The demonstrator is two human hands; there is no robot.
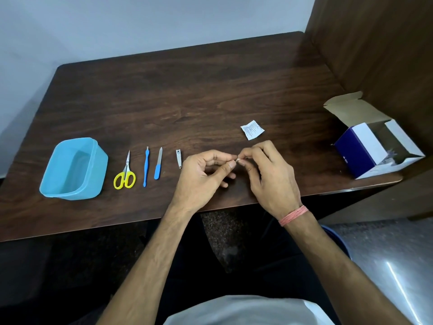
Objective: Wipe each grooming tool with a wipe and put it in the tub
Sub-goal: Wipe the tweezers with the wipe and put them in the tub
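Both hands meet above the table's front edge and pinch a small white wipe [238,159] between their fingertips: my left hand [203,177] from the left, my right hand [267,174] from the right. Left of them several tools lie in a row: a metal nail clipper [178,158], a blue-handled nail file [158,170], a slim blue cuticle tool [146,166] and yellow-handled scissors [125,173]. At the far left stands a light blue tub [56,191] with nothing visible inside.
A torn white sachet wrapper [252,129] lies just beyond my hands. An open blue and white carton [365,151] sits at the table's right edge, against a brown wooden panel [375,55]. The dark wooden table [187,90] ends just below my wrists.
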